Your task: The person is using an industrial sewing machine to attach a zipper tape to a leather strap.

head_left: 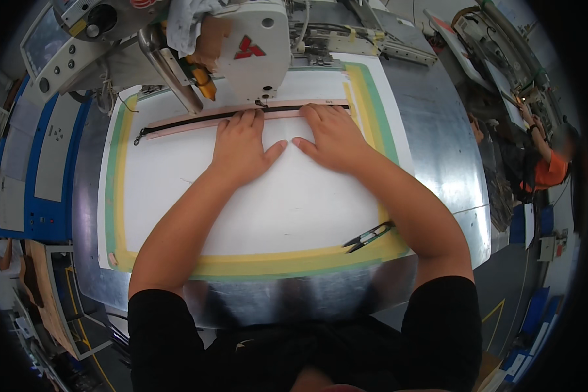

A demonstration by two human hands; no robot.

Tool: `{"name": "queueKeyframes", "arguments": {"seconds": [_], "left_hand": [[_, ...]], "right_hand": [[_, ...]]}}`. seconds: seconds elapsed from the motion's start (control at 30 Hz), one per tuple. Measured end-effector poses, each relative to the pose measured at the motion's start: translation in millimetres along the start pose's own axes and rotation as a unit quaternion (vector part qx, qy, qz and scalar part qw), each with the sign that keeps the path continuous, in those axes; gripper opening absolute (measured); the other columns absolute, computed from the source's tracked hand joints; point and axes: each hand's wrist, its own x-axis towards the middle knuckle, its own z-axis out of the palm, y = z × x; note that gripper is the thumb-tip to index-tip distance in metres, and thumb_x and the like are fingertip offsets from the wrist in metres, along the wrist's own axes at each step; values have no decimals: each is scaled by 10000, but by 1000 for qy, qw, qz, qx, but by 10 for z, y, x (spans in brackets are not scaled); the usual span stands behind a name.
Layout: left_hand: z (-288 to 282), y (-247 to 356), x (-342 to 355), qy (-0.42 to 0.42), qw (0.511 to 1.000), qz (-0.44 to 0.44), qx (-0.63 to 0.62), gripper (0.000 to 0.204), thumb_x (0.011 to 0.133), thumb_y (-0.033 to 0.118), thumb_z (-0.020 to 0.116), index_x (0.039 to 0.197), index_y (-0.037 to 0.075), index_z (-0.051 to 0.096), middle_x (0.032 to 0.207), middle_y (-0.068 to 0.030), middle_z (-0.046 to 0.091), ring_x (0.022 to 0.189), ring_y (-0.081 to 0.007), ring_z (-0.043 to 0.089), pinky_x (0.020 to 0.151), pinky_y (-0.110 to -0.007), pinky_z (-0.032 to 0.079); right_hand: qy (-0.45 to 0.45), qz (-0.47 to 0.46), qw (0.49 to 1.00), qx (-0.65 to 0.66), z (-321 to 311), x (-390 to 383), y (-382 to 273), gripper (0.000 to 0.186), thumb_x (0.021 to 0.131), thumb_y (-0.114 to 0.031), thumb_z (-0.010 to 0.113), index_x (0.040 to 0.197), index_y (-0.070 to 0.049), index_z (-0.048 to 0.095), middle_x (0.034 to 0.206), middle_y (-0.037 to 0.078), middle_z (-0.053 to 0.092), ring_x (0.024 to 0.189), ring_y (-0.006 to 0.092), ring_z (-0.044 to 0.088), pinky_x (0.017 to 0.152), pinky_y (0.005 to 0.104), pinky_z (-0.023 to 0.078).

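Note:
A black zipper (193, 119) lies along a pink strip (282, 114) across the far part of a white sheet (274, 196). Its metal pull (139, 137) hangs past the strip's left end. My left hand (240, 145) rests palm down, fingertips on the lower edge of the strip near its middle, thumb spread toward the right. Flat on the sheet too, my right hand (333, 136) has its fingertips on the strip's right part. The thumbs point at each other with a small gap between. Neither hand grips anything; both are open. The fingers cover parts of the strip.
A sewing machine head (258, 49) stands just beyond the zipper, its needle area close to my fingers. Black thread snips (369, 236) lie at the near right. Yellow tape (268, 262) borders the sheet on a metal table (431, 144). Another person (547, 171) is at far right.

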Motion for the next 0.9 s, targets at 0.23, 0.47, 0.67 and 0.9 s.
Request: {"name": "queueKeyframes", "arguments": {"seconds": [0.23, 0.47, 0.67, 0.9], "left_hand": [[-14, 121, 65, -3, 1000, -18, -1, 760, 931, 517, 707, 1416, -55, 586, 1421, -223, 606, 1264, -404, 595, 1112, -504, 413], [44, 184, 89, -5, 999, -37, 13, 753, 935, 513, 707, 1423, -48, 585, 1424, -210, 599, 1299, -386, 578, 1131, -495, 396], [109, 397, 206, -10, 1000, -29, -3, 773, 926, 518, 712, 1431, -51, 575, 1446, -216, 586, 1318, -386, 569, 1133, -500, 392], [187, 528, 265, 7, 1000, -15, 3, 770, 918, 536, 708, 1390, -64, 606, 1435, -220, 608, 1346, -359, 554, 1113, -489, 401]], "right_hand": [[-36, -10, 999, -4, -145, -10, 179, 516, 952, -372, 736, 1302, -18, 601, 1304, 190, 678, 1265, 355, 610, 1115, 456, 415], [-83, 46, 995, -27, -451, -221, 491, 509, 962, -384, 733, 1297, -20, 611, 1304, 186, 684, 1261, 345, 612, 1125, 450, 417], [-63, 22, 998, -1, -382, -230, 573, 520, 950, -384, 737, 1291, -12, 614, 1291, 195, 686, 1239, 354, 622, 1116, 447, 420], [-51, -3, 998, 21, -326, -199, 623, 516, 936, -379, 744, 1281, -16, 619, 1267, 196, 694, 1215, 362, 636, 1102, 445, 429]]}}
